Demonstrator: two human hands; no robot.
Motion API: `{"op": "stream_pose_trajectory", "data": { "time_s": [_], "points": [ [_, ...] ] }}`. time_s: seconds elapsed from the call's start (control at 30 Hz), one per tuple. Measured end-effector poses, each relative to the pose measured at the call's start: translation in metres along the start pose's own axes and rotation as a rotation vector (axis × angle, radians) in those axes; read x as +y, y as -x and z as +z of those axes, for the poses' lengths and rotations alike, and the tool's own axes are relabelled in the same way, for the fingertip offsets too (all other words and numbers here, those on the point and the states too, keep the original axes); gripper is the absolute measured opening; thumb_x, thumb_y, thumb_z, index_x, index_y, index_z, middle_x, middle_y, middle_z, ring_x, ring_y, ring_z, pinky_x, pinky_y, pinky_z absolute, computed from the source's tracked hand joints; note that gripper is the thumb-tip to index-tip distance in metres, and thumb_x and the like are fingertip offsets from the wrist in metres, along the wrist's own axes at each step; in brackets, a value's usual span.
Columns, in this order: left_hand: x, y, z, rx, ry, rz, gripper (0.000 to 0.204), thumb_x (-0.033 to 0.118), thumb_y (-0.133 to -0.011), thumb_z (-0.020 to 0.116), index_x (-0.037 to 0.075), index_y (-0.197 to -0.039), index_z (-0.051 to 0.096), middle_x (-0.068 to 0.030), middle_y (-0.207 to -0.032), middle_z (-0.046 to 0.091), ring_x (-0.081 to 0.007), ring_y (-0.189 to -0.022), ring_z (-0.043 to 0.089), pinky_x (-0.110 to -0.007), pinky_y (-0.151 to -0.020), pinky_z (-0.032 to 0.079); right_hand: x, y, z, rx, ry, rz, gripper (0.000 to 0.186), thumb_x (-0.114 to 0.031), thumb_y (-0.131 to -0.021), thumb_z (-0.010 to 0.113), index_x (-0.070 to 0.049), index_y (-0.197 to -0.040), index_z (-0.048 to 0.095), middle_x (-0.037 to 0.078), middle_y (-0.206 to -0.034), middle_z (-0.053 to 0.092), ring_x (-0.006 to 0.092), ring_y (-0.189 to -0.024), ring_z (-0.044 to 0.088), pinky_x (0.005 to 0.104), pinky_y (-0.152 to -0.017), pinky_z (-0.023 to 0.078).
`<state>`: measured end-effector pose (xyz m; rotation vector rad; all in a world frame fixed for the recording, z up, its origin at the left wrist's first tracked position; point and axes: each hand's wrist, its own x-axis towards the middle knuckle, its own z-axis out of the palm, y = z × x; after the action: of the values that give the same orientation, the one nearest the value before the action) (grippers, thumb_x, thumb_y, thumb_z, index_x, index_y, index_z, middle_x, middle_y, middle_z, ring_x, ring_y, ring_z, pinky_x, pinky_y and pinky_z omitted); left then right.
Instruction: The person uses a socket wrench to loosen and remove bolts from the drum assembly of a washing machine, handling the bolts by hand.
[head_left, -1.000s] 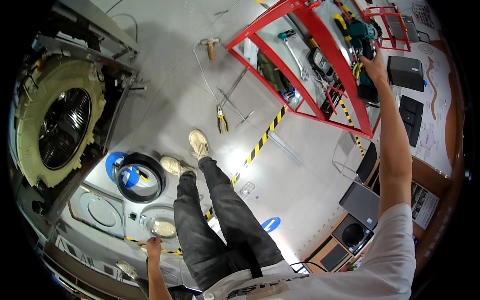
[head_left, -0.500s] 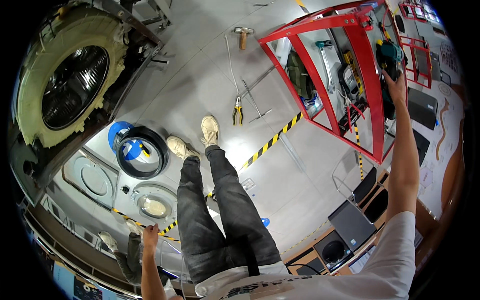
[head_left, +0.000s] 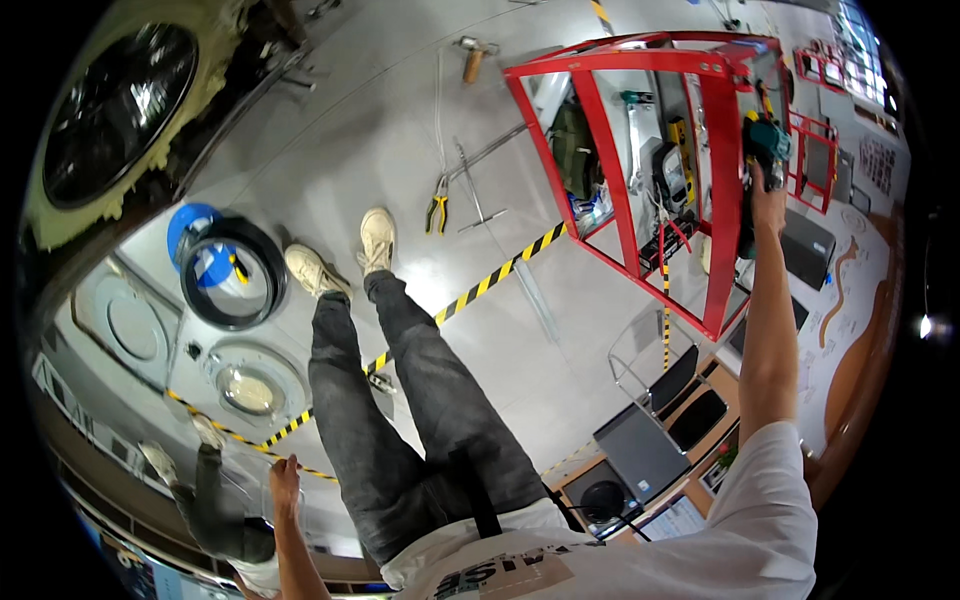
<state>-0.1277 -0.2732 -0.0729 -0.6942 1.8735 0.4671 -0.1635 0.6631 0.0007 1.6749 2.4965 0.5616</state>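
My right hand (head_left: 768, 205) reaches out to the red tool cart (head_left: 722, 180) and is closed around a teal and black power drill (head_left: 768, 142) at the cart's right side. The lower part of the drill is partly covered by my fingers. Low on the left, my left hand (head_left: 285, 482) hangs with its fingers curled; whatever may be inside them is hidden. Within the cart lie a multimeter (head_left: 670, 172), a yellow level (head_left: 682, 150) and red-handled pliers (head_left: 676, 232).
Yellow-handled pliers (head_left: 437, 212), a hammer (head_left: 474, 62) and metal rods (head_left: 468, 180) lie on the floor. A black rubber ring (head_left: 272, 300) and a washer door (head_left: 250, 388) sit left of my feet. An opened washing machine (head_left: 165, 165) stands upper left. Another person's legs (head_left: 210, 490) show lower left.
The whole view has shifted, so floor items and the cart appear further left. My right hand stays on the drill, which looks slightly lower in the picture. My left hand remains curled.
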Motion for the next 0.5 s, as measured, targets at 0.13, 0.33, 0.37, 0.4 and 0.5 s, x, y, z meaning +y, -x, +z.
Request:
{"op": "stream_pose_trajectory", "data": {
  "time_s": [0.13,0.33,0.37,0.4,0.5],
  "points": [
    [-0.035,0.009,0.028,-0.009,0.023,-0.048,0.038,0.03,-0.084,0.054,-0.007,-0.076,0.06,-0.0179,-0.067,0.06,-0.0223,-0.06,0.056,-0.036,-0.057,0.042,0.001,0.038,-0.012,0.111,-0.019,0.04,0.084,-0.068,-0.082,0.032,0.003,-0.127,0.039,0.026,-0.122,0.047,0.0413,-0.113,0.045,0.0519,-0.094,0.034],
    [-0.088,0.039,0.04,0.098,0.181,-0.247,0.039,0.03,-0.084,0.05,-0.008,-0.081,0.06,-0.017,-0.067,0.059,-0.0213,-0.063,0.056,-0.036,-0.06,0.042,-0.005,0.079,0.011,0.142,-0.028,-0.009,0.079,-0.062,-0.087,0.029,0.004,-0.131,0.034,0.025,-0.129,0.039,0.0389,-0.121,0.037,0.0503,-0.096,0.032],
    [-0.09,0.049,0.041,0.109,0.187,-0.308,0.039,0.03,-0.084,0.05,-0.008,-0.081,0.06,-0.0162,-0.067,0.059,-0.0206,-0.063,0.055,-0.035,-0.061,0.042,-0.005,0.081,0.014,0.152,-0.03,-0.001,0.079,-0.062,-0.087,0.029,0.003,-0.131,0.033,0.025,-0.129,0.039,0.0388,-0.121,0.036,0.0505,-0.096,0.031],
    [-0.092,0.058,0.042,0.122,0.193,-0.37,0.04,0.03,-0.084,0.05,-0.008,-0.08,0.06,-0.0155,-0.067,0.058,-0.0199,-0.063,0.055,-0.035,-0.061,0.042,-0.008,0.082,0.016,0.128,-0.027,0.012,0.08,-0.062,-0.086,0.03,0.003,-0.133,0.031,0.024,-0.131,0.038,0.0384,-0.123,0.035,0.0507,-0.097,0.031],
    [-0.1,0.09,0.049,0.101,0.311,-0.463,0.039,0.031,-0.084,0.053,-0.006,-0.073,0.062,-0.0103,-0.062,0.055,-0.0176,-0.062,0.051,-0.032,-0.059,0.04,-0.021,0.096,0.004,0.08,-0.018,-0.02,0.085,-0.064,-0.085,0.032,0.004,-0.136,0.025,0.028,-0.133,0.035,0.0391,-0.124,0.035,0.0508,-0.099,0.03]
  ]
}}
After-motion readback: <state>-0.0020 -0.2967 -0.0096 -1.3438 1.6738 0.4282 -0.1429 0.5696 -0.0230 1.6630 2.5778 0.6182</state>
